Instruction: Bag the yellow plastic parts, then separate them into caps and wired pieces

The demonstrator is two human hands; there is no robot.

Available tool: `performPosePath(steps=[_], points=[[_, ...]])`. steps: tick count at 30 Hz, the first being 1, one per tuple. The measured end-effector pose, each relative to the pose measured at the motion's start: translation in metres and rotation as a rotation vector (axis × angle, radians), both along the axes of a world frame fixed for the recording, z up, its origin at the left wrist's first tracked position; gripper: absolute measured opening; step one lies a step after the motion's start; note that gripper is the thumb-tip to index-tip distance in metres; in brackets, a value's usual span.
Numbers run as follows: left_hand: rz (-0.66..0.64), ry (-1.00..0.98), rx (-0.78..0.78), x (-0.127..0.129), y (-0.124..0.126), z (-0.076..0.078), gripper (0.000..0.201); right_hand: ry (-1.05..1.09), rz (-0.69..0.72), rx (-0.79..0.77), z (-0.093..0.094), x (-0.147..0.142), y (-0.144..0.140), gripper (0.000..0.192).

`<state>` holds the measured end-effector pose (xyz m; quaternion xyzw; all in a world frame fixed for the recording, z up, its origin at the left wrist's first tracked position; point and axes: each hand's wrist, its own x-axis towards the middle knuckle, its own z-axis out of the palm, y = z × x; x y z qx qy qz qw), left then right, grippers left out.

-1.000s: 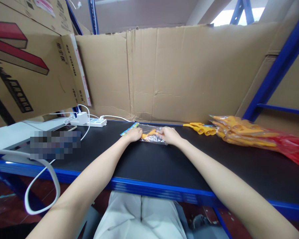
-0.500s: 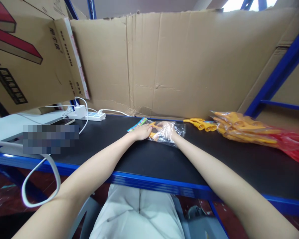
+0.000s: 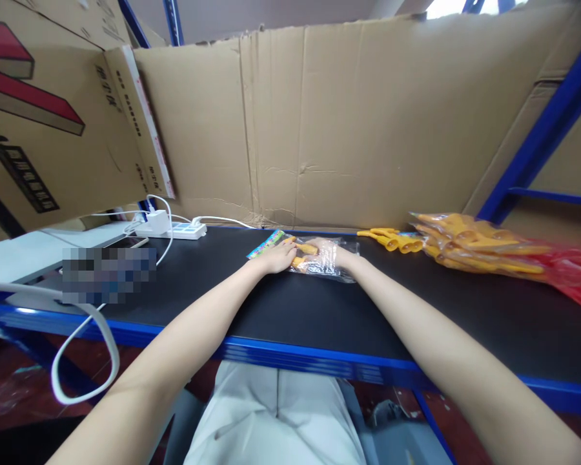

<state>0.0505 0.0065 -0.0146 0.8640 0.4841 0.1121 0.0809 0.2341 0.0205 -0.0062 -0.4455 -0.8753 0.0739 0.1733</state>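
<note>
Both hands on clear bag w/ yellow toy, mid black surface

Print on big carton (image 3: 39,129) at left too blurred/angled to read; red stripes + dark block of characters only, side flap w/ small dark text, also unreadable. Colourful header card (image 3: 266,244) on clear bag (image 3: 332,261), print not legible. Left hand (image 3: 275,258) palm down, fingers curled over bag's left end by header card, pressing on yellow toy (image 3: 304,249) inside. Right hand (image 3: 333,255) partly inside/under the plastic, fingers bent, seen thru film; grip on toy can't tell. Both forearms stretched fwd, nearly straight, converging on bag. Bag flat on surface (image 3: 319,316), near back cardboard wall (image 3: 368,129). Loose yellow toys (image 3: 392,240) just right of bag; packed pile (image 3: 479,248) further right. White power strip (image 3: 174,229) w/ cables back left
</note>
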Motion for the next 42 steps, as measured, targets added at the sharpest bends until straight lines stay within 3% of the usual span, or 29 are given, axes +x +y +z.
performPosePath(steps=[2,7,16,24,29,33,37,39,42], points=[[0.012,-0.002,0.001,-0.003,0.002,0.0,0.051,-0.059,-0.016,0.006,0.002,0.009,-0.006,0.027],[0.037,0.004,-0.018,-0.007,0.002,0.001,0.055,-0.088,-0.237,0.074,0.001,0.02,-0.013,0.026],[0.055,0.032,-0.011,-0.008,0.005,0.0,0.055,-0.26,-0.306,0.129,0.003,0.007,-0.017,0.032],[0.074,0.054,-0.024,-0.007,0.002,0.003,0.054,-0.217,-0.258,0.132,-0.009,0.005,-0.006,0.034],[0.094,0.065,-0.025,-0.008,0.0,0.005,0.053,-0.252,-0.24,0.067,0.002,0.009,-0.009,0.03],[0.136,0.056,0.004,-0.018,0.01,0.001,0.051,-0.296,-0.432,0.053,0.025,0.024,-0.015,0.034],[0.186,0.034,0.017,-0.039,0.025,-0.003,0.052,-0.146,-0.713,0.182,0.041,0.058,-0.015,0.036],[0.201,0.024,0.006,-0.051,0.032,-0.005,0.053,-0.091,-0.803,0.272,0.039,0.079,-0.011,0.037],[0.25,0.032,0.008,-0.067,0.04,-0.007,0.054,-0.077,-0.852,0.334,0.021,0.106,0.0,0.05]])
